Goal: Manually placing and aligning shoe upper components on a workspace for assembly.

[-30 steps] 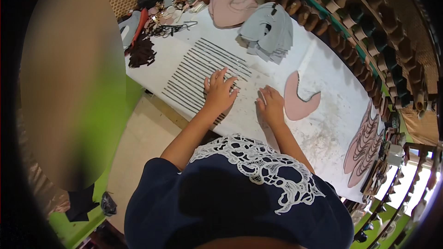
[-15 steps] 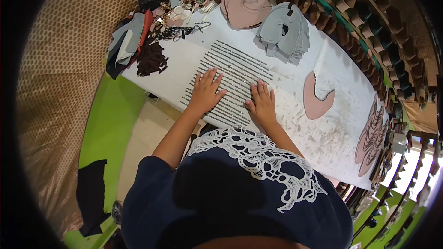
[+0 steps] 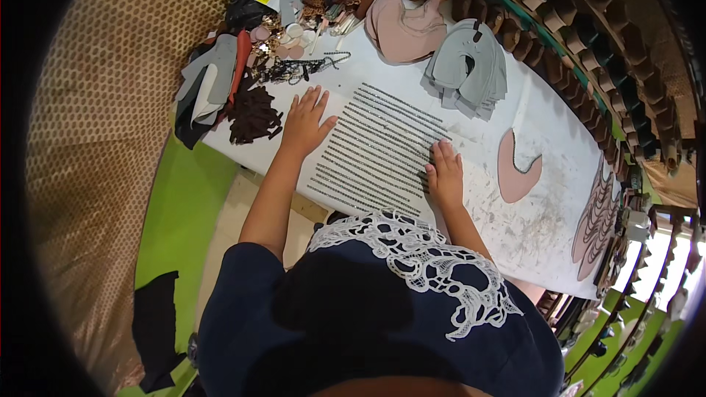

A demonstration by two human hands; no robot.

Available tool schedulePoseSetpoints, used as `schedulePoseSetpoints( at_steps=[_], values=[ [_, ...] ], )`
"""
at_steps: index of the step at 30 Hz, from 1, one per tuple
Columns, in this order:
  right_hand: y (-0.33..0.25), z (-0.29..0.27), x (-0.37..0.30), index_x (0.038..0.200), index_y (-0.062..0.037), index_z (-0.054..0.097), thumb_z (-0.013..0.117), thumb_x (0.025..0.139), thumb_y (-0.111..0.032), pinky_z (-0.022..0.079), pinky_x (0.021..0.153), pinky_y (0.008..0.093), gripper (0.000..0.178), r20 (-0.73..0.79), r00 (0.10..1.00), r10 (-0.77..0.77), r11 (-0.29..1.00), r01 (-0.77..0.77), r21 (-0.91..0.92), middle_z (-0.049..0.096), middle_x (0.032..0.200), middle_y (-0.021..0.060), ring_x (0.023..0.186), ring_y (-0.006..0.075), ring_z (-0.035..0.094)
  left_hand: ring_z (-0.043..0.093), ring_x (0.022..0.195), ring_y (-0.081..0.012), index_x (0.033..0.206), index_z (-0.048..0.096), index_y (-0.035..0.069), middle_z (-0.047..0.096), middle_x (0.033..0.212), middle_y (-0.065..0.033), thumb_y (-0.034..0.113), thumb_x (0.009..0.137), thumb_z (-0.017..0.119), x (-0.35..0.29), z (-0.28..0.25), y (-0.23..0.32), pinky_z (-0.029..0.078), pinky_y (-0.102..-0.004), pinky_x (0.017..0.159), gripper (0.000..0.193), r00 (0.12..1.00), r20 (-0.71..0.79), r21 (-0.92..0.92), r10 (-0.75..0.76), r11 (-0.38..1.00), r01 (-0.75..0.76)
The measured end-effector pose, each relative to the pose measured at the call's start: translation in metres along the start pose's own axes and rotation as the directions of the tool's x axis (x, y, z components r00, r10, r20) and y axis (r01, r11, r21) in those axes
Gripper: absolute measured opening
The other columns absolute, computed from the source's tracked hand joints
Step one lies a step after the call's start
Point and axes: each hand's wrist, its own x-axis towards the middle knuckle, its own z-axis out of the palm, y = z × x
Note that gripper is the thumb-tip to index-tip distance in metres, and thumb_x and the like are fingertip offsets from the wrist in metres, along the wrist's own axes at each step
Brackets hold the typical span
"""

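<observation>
Several dark beaded trim strips (image 3: 379, 151) lie in near-parallel rows on the white tabletop. My left hand (image 3: 305, 123) rests flat just beyond the rows' left ends, fingers spread and holding nothing. At the right ends of the rows, my right hand (image 3: 446, 170) lies with fingers stretched out, its thumb near the strip tips. To the right of it is a pink curved shoe piece (image 3: 516, 176) with a dark beaded trim along its inner edge. A pile of short dark brown strips (image 3: 254, 113) sits left of my left hand.
Grey cut pieces (image 3: 465, 66) and pink cut pieces (image 3: 403, 29) are stacked at the back. Loose black bead chains (image 3: 298, 70) and folded material (image 3: 213, 77) lie at the far left. More pink pieces (image 3: 594, 213) overlap at the right edge. Shoe racks (image 3: 573, 66) line the far side.
My left hand has moved off the strips to the left. My right hand has shifted slightly right to the strip ends. The whole view has shifted a little.
</observation>
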Motion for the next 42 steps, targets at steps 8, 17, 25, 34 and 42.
schedulePoseSetpoints(
  at_steps=[8, 17, 25, 34, 42],
  values=[
    [0.009, -0.006, -0.004, 0.138, -0.0066, 0.04, 0.046, 0.092, -0.03, 0.021, 0.11, 0.051, 0.052, 0.03, 0.996, -0.084, 0.994, 0.086, -0.062, 0.037, 0.145, 0.015, 0.133, 0.0347, 0.034, 0.038, 0.131, -0.0343, 0.131, 0.05, 0.007, 0.043, 0.139, -0.0176, 0.039, 0.092, 0.05, 0.007, -0.002, 0.0, 0.024, -0.0493, 0.109, 0.05, 0.998, -0.05, -0.087, -0.025, 0.996, 0.021],
    [0.032, -0.028, 0.017, 0.135, -0.0037, 0.043, 0.044, 0.095, -0.026, 0.022, 0.109, 0.0505, 0.045, -0.213, 0.973, 0.091, 0.988, -0.062, 0.141, 0.04, 0.141, 0.0188, 0.132, 0.0343, 0.036, 0.038, 0.131, -0.0336, 0.132, 0.051, 0.01, 0.043, 0.139, -0.0171, 0.039, 0.093, 0.048, 0.011, -0.001, 0.001, 0.024, -0.0485, 0.109, 0.049, 0.998, -0.042, -0.07, -0.055, 0.996, 0.052],
    [-0.019, -0.02, 0.134, 0.125, -0.0104, 0.054, 0.057, 0.089, -0.021, 0.026, 0.107, 0.0506, 0.038, -0.223, 0.942, -0.252, 0.966, 0.229, -0.121, 0.05, 0.133, 0.0107, 0.129, 0.0325, 0.041, 0.037, 0.131, -0.0317, 0.134, 0.049, 0.014, 0.041, 0.141, -0.0159, 0.039, 0.092, 0.05, 0.013, 0.002, 0.001, 0.025, -0.048, 0.109, 0.049, 0.996, -0.044, 0.027, -0.073, 0.997, 0.074],
    [-0.056, 0.001, 0.234, 0.108, -0.0174, 0.06, 0.068, 0.076, -0.023, 0.03, 0.104, 0.0547, 0.034, -0.051, 0.944, -0.326, 0.885, 0.286, -0.366, 0.06, 0.111, 0.0019, 0.115, 0.0247, 0.051, 0.037, 0.131, -0.0335, 0.133, 0.046, 0.004, 0.041, 0.141, -0.0184, 0.032, 0.092, 0.05, 0.023, 0.005, 0.004, 0.025, -0.0474, 0.109, 0.049, 1.0, 0.016, -0.069, 0.005, 0.998, -0.003],
    [-0.05, 0.015, 0.245, 0.092, -0.015, 0.065, 0.052, 0.083, -0.015, 0.028, 0.106, 0.0544, 0.016, -0.084, 0.94, -0.331, 0.891, 0.281, -0.356, 0.061, 0.102, 0.0019, 0.107, 0.0215, 0.054, 0.049, 0.12, -0.0328, 0.114, 0.06, 0.004, 0.057, 0.123, -0.0152, 0.024, 0.09, 0.054, 0.072, 0.017, 0.031, 0.036, -0.046, 0.103, 0.032, 0.976, -0.186, -0.278, 0.114, 0.947, -0.164]
  ],
)
